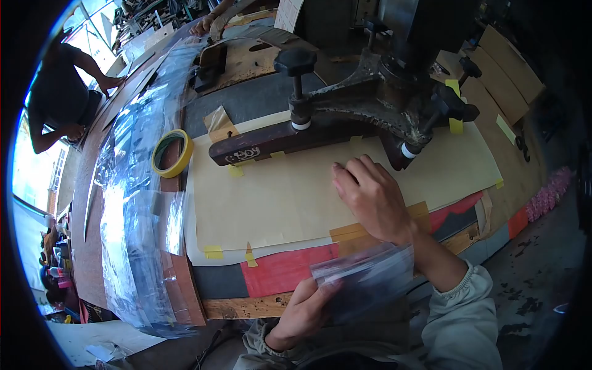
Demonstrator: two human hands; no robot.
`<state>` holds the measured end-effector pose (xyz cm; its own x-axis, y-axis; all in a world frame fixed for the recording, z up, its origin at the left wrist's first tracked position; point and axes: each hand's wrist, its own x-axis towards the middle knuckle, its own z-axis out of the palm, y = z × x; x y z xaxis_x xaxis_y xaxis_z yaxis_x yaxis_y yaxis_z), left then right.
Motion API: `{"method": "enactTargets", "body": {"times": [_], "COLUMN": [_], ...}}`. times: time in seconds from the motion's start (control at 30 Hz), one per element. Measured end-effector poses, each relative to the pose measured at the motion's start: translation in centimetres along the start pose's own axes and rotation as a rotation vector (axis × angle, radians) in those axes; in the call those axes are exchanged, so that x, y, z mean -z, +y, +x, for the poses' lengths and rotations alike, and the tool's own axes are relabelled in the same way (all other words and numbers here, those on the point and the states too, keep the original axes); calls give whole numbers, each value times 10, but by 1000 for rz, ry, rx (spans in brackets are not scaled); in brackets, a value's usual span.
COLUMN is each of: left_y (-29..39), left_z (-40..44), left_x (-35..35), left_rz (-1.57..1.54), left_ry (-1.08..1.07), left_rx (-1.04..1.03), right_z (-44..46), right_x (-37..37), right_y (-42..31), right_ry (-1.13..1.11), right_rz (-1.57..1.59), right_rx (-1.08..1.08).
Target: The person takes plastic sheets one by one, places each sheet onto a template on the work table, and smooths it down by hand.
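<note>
My left hand [302, 311] grips the left edge of a stack of clear plastic sheets [370, 280], low in the view and in front of the table edge. Over the cream paper [277, 203] is my right hand [373, 197], its fingers curled together; whether anything is between them is hidden. The paper is fixed with pieces of yellow tape. A dark metal bar [265, 145] of a black clamping machine [370, 92] lies across the paper's far side, beyond my right hand.
A yellow tape roll [172, 153] rests left of the paper, beside long glossy plastic sheets [132, 246]. One person [61, 92] stands at the far left; another person's hand [200, 26] is at the top. Scissors [523, 148] and cardboard [509, 68] are at right.
</note>
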<state>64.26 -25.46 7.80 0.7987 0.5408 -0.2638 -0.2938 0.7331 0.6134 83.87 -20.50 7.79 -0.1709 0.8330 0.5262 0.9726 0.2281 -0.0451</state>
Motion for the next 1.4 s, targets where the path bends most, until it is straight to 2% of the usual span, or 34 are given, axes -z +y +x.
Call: {"method": "enactTargets", "body": {"times": [0.03,0.13,0.43,0.93,1.03,1.13,1.23,1.4], "left_y": [-1,1,-1,4,6,4,4,6], "left_z": [0,1,-1,2,1,1,2,2], "left_x": [2,-9,-5,-13,-3,-2,-12,-13], "left_rz": [-18,60,14,-7,28,11,19,4], "left_ry": [-29,149,187,127,-67,-73,131,126], "left_rx": [-8,-30,31,-11,3,-4,-7,9], "right_z": [0,-1,-1,-1,0,-1,-1,0], "right_x": [0,0,-3,0,1,-2,0,1], "right_y": [-1,0,1,-1,-1,-1,-1,-1], "right_ry": [-3,-5,34,-6,0,26,1,5], "right_rz": [10,29,14,-31,-27,24,-31,-24], "right_rx": [-10,-12,-7,13,8,-12,11,8]}}
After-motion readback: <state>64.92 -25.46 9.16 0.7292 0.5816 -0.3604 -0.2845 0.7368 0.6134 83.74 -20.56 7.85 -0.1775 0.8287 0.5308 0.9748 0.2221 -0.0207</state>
